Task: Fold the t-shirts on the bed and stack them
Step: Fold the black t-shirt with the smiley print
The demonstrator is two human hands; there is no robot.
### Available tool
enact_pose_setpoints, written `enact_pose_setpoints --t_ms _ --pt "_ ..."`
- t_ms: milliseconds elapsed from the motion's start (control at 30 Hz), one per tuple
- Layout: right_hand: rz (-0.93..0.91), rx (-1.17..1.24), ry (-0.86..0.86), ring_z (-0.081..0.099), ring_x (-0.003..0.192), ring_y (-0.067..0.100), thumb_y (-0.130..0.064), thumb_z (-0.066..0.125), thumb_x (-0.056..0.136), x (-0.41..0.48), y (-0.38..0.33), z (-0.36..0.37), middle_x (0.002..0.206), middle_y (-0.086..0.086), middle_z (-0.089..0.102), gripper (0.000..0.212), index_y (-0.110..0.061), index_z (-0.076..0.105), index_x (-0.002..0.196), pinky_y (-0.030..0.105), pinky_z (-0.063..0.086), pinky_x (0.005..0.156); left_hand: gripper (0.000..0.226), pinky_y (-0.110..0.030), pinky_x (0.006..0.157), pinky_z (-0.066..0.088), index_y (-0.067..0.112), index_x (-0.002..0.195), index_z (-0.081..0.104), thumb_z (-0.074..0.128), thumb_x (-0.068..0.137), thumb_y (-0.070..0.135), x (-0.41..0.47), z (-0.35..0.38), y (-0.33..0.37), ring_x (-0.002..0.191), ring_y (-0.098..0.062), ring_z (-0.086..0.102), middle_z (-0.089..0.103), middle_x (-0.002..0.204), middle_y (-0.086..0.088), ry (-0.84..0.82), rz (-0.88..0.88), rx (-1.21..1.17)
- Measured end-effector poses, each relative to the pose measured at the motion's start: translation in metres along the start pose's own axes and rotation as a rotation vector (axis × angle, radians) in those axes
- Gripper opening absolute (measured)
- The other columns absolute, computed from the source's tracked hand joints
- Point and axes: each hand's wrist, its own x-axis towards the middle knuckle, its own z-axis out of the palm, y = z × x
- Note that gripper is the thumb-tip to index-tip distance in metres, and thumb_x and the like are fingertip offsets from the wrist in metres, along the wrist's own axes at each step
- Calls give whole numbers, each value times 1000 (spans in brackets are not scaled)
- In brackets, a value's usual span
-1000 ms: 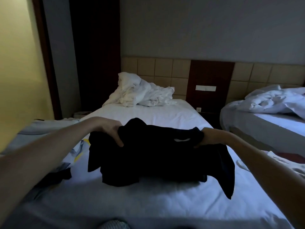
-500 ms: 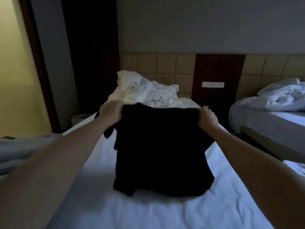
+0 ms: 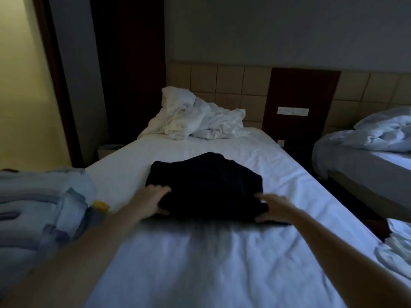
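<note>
A black t-shirt (image 3: 206, 183) lies bunched in a mound on the white bed (image 3: 178, 263), about halfway up the mattress. My left hand (image 3: 151, 201) grips its near left edge, fingers over the cloth and thumb under it. My right hand (image 3: 274, 207) pinches the near right edge the same way. Both hands and the shirt's near edge are blurred by motion. A pale blue and grey patterned garment pile (image 3: 42, 210) sits at the bed's left side.
Crumpled white bedding (image 3: 195, 118) is heaped at the head of the bed, by the tiled headboard. A second bed (image 3: 364, 165) with a rumpled duvet stands to the right across a narrow dark gap. White cloth (image 3: 395, 247) lies at the right edge.
The shirt was held up in the air by its top edge half a second ago. Both hands have come down and it now lies bunched on the mattress.
</note>
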Motion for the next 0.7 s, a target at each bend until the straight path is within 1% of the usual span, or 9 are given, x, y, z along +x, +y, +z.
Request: enact_pose_setpoints --t_ms 33,100,167,233,333,433,500,600,700 --pt "11 42 -80 41 131 21 -51 68 77 -11 4 28 145 0 40 80 -26 32 144 32 34 104 64 -33 101 37 25 144 33 61 87 35 -16 28 1 129 -22 41 39 145 -1 -80 -6 -19" --pt "57 134 -40 32 137 16 -54 60 82 -29 12 74 150 -5 33 75 -29 29 145 29 24 109 63 -34 108 30 30 145 33 56 87 18 -43 74 3 138 -18 30 28 152 5 -58 -77 -150" --pt "60 238 194 35 136 15 -39 58 87 -40 11 96 146 -4 40 59 -26 38 141 27 21 108 65 -40 109 33 26 137 48 61 78 2 -59 94 5 137 -24 34 36 149 0 154 -99 -310" --pt "51 290 411 47 127 20 -15 62 86 -46 6 100 135 2 54 44 -18 55 130 31 28 104 61 -47 99 45 20 122 64 71 67 -5 -66 99 5 124 -33 50 51 137 -9 311 -55 -314" --pt "68 307 487 59 111 28 -4 66 77 -54 1 98 115 8 67 32 -8 68 109 36 35 93 42 -48 82 54 16 109 70 73 69 4 -79 96 8 107 -30 58 63 118 -10 440 24 -241" --pt "-19 217 514 63 86 36 -9 61 64 -63 -1 97 89 11 66 22 -3 65 86 34 35 81 25 -44 88 46 13 88 70 49 77 20 -89 95 12 109 -24 49 65 112 -9 578 128 -155" --pt "-89 235 518 59 75 34 -7 60 57 -74 -3 93 74 12 61 18 -2 59 74 38 45 76 12 -42 91 40 14 83 63 55 74 16 -97 88 15 105 -28 51 67 102 -12 553 162 -181" --pt "-121 209 445 51 85 26 0 57 72 -95 -7 79 78 17 61 15 1 58 86 43 49 73 33 -32 63 48 21 93 44 62 70 4 -116 73 23 78 -36 62 63 79 -16 334 73 -333" --pt "-3 192 286 58 92 41 -8 47 93 -115 -8 71 104 22 63 33 -8 48 126 36 36 64 44 -35 79 46 22 130 44 54 89 12 -131 60 26 109 -32 57 59 121 -10 40 0 -264"
